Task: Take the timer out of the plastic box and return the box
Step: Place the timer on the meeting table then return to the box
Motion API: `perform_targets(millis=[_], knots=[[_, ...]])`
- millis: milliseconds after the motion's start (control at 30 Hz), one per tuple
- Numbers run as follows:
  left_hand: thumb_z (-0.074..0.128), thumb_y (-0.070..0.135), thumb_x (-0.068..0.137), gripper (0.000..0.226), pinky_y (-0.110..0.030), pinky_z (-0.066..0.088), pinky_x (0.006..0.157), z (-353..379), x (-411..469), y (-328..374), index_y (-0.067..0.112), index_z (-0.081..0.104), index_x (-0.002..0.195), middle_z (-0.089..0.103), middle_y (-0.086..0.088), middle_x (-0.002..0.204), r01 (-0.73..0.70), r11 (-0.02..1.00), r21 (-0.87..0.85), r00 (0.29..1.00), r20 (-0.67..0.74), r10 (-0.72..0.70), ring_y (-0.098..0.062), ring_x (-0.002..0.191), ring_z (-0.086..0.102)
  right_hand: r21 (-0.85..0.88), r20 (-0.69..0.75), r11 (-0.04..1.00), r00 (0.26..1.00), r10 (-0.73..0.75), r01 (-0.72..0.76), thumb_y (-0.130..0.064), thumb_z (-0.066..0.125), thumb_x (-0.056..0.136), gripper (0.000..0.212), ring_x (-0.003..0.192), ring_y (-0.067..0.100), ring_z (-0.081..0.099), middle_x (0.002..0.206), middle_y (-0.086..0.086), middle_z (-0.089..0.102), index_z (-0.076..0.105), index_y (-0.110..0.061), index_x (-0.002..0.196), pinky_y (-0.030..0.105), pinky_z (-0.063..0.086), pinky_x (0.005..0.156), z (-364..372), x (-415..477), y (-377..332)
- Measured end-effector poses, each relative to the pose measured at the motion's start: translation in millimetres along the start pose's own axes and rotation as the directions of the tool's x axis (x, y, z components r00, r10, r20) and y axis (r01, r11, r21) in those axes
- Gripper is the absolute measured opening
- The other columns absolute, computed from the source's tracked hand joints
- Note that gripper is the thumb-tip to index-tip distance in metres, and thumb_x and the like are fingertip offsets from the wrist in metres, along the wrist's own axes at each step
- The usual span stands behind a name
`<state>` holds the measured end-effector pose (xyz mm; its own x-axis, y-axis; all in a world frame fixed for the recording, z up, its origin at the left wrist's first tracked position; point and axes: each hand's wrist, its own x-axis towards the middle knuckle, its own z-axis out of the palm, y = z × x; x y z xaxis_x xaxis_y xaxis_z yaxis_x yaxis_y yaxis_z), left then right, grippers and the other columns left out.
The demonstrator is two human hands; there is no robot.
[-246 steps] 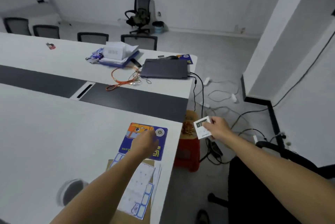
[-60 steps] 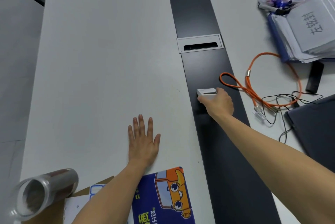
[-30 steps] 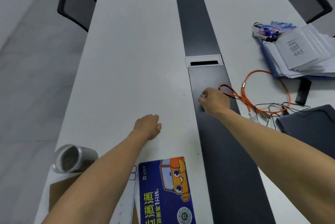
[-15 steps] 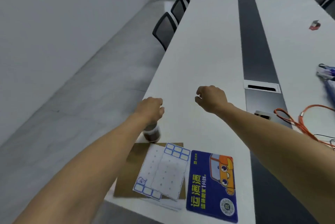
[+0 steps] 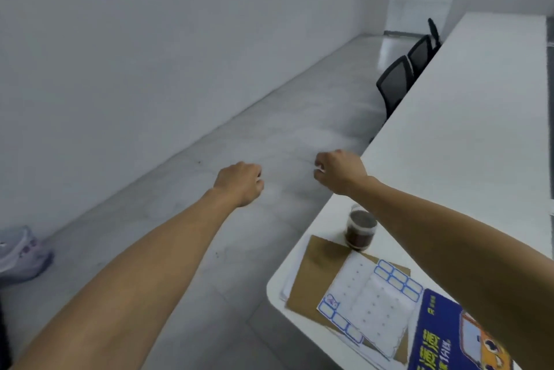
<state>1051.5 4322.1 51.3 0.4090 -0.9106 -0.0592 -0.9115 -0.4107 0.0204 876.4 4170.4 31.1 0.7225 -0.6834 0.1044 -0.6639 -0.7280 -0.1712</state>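
Neither the timer nor a plastic box is in view. My left hand [image 5: 239,182] hangs over the grey floor, left of the table, its fingers curled shut with nothing in them. My right hand [image 5: 338,171] is beside it at the table's left edge, also curled into a loose fist and holding nothing I can see. Both forearms stretch forward from the lower edge of the view.
The long white table [image 5: 467,135] fills the right side. On its near corner stand a clear jar with dark contents [image 5: 360,230], a brown envelope [image 5: 314,279], a sticker sheet [image 5: 371,294] and a blue card [image 5: 449,336]. Black chairs [image 5: 395,81] line the table's left side. A shoe [image 5: 21,252] is at far left.
The view has swung left, off the table toward the floor and wall. The timer set down on the dark strip is out of view. Both hands now hover beside the table edge.
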Motion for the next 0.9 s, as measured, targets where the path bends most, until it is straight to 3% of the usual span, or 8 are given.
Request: perform_targets(millis=[233,467,900], knots=[[0.043,0.034,0.097,0.033,-0.036,0.049,0.079,-6.7,-12.6,-95.6,0.013,0.060,0.116,0.064,-0.010,0.115,0.234,0.971,-0.041,0.970,-0.060,-0.236,-0.029,0.100,0.061,0.006,0.052,0.982,0.981,-0.188,0.188,-0.037,0.052,0.090,0.036,0.106,0.032,0.063,0.118,0.007,0.067,0.062,-0.022,0.122,0.036,0.049,0.084,8.5,89.1,-86.1],[0.044,0.035,0.096,0.034,-0.035,0.046,0.078,4.0,-5.7,-199.4,0.015,0.060,0.119,0.064,-0.009,0.116,0.366,0.929,-0.050,0.929,-0.031,-0.368,-0.029,0.101,0.061,0.000,0.109,0.953,0.947,-0.302,0.304,-0.036,0.051,0.091,0.036,0.106,0.031,0.063,0.117,0.005,0.067,0.061,-0.022,0.123,0.036,0.050,0.086,44.9,160.5,-181.3],[0.043,0.034,0.096,0.036,-0.037,0.047,0.084,-23.0,122.6,-388.4,0.015,0.058,0.123,0.062,-0.012,0.120,0.235,0.972,0.020,0.972,-0.006,-0.235,-0.031,0.106,0.060,0.043,0.085,0.986,0.983,-0.165,0.162,-0.038,0.051,0.091,0.038,0.106,0.029,0.062,0.117,0.004,0.067,0.059,-0.022,0.125,0.035,0.048,0.084,91.1,326.1,-293.0]])
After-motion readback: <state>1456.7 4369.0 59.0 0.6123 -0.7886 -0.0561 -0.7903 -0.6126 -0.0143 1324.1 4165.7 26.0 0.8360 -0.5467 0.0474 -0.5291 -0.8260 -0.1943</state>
